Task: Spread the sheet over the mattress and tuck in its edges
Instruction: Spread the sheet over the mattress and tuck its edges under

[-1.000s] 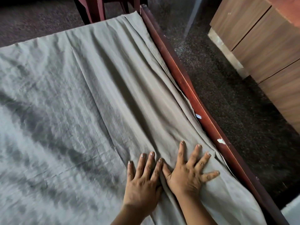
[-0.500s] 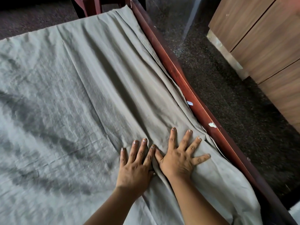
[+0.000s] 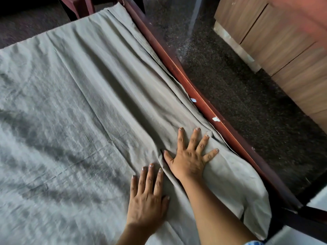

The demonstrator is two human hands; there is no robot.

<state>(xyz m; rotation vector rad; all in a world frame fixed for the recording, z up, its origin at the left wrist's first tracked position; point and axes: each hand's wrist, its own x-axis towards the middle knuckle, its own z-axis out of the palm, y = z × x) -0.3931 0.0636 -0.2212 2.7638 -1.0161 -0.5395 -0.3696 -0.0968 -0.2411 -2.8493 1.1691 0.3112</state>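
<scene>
A grey-green sheet (image 3: pixel 74 96) covers the mattress, creased in long folds that run toward the far corner. My left hand (image 3: pixel 147 195) lies flat on the sheet with straight fingers. My right hand (image 3: pixel 190 156) presses flat with spread fingers on a raised fold near the bed's right side. Loose sheet bunches between my right hand and the dark red wooden side rail (image 3: pixel 198 96). The mattress itself is hidden under the sheet.
Dark speckled floor (image 3: pixel 247 106) runs along the right of the bed. A wooden cabinet (image 3: pixel 286 43) stands at the upper right. A red-brown chair leg (image 3: pixel 77 6) stands beyond the bed's far end. Small white chips mark the rail.
My right hand has slid forward and to the right toward the rail, pushing the fold. My left hand has stayed back, so the two hands are now apart.
</scene>
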